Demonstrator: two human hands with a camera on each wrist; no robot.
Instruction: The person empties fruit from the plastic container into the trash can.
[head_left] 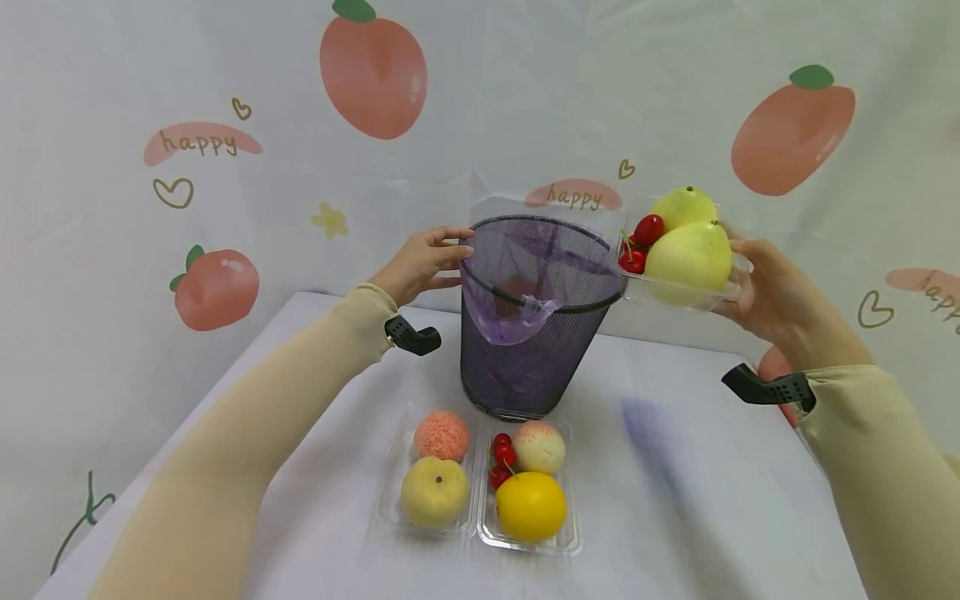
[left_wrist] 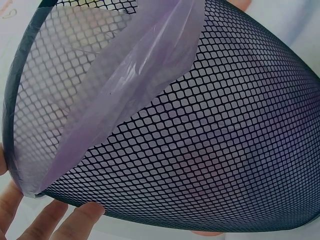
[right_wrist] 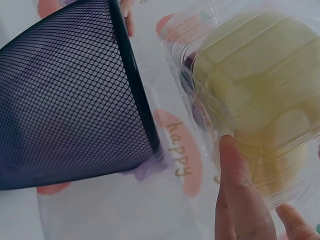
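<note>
A black mesh bin [head_left: 525, 367] lined with a thin purple bag [head_left: 510, 325] stands on the table. My left hand [head_left: 423, 265] touches its left rim with fairly straight fingers; in the left wrist view fingertips [left_wrist: 82, 217] lie along the mesh's outer side. With my right hand [head_left: 761, 287] I hold up a clear plastic box [head_left: 697, 292] at the bin's right rim. Two yellow-green pears [head_left: 688, 254] and red cherries [head_left: 648, 231] sit in the box. Its ribbed underside, with the thumb on it, shows in the right wrist view [right_wrist: 250, 85].
In front of the bin are two more clear boxes. The left one [head_left: 386, 508] contains a pinkish-orange ball-like fruit [head_left: 441, 436] and a pale yellow fruit [head_left: 433, 493]. The right one [head_left: 572, 533] contains a peach [head_left: 538, 447], cherries [head_left: 504, 454] and a yellow fruit [head_left: 531, 507]. A printed cloth [head_left: 450, 167] hangs behind.
</note>
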